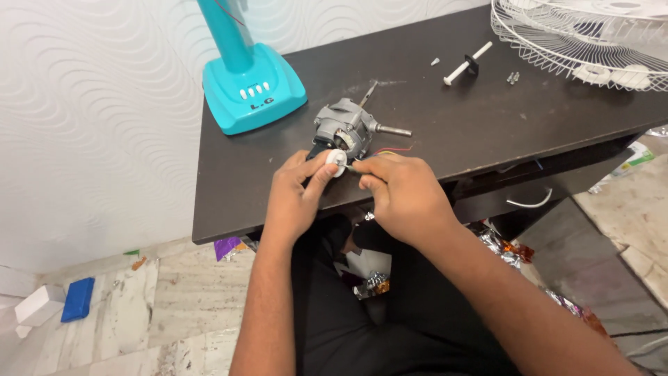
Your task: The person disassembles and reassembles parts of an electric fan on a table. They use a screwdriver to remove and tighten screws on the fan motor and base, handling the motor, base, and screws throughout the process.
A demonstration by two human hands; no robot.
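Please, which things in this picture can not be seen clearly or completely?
Head view:
- White round part at the fan motor: partly covered by the left hand.
- What the right hand pinches: too small, hidden by its fingers.
- Wire fan guard: cut by the top and right edges.
- Teal fan stand: its pole leaves the top edge.
- Small screws: too small to count.

A dark brown wooden desk (487, 132) stands against a white wall with a raised wavy pattern (90, 118). Left of the desk and below it, the floor of pale veined marble tiles (181, 306) shows. On that floor, well left of the desk, a blue rectangular block (76, 299) lies beside a white box (38, 305). Crumpled silver foil wrappers (497, 244) lie under the desk.
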